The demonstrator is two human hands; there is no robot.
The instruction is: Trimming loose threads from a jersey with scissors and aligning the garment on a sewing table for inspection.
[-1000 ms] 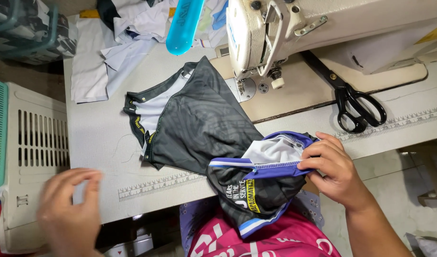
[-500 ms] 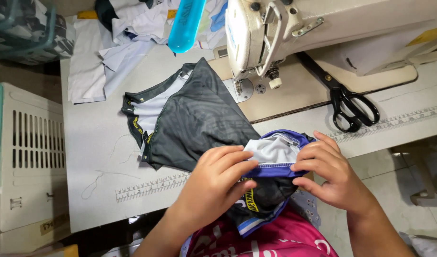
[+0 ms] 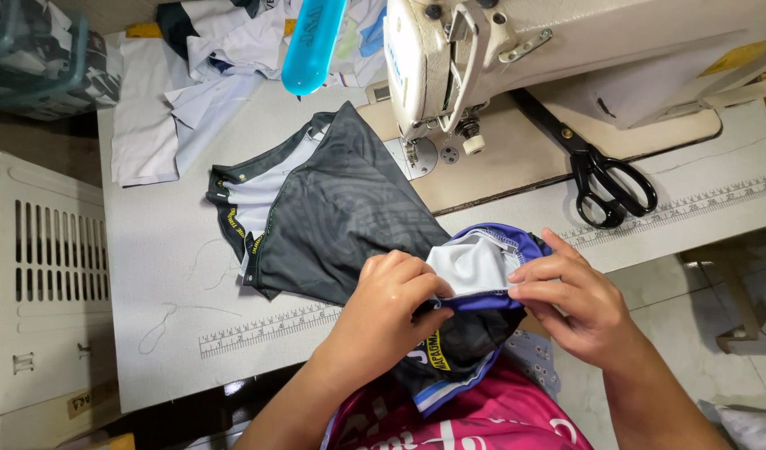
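At lower centre of the frame, the left hand [image 3: 391, 304] and right hand [image 3: 579, 304] both pinch the blue-edged white fold of a dark grey garment [image 3: 341, 217]. The fold sits between them, while the rest spreads up-left across the table [image 3: 150, 275]. Black scissors [image 3: 604, 175] lie at upper right, beside the sewing machine [image 3: 483, 58].

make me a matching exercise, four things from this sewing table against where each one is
Things:
1. black scissors
2. dark grey garment
3. turquoise plastic piece
4. white slatted crate

Places:
A. off the table's left edge
B. top of the view, left of the sewing machine
C. right of the needle, on the machine bed
D. spread on the table, its near end in both hands

Pairs: 1-C, 2-D, 3-B, 4-A
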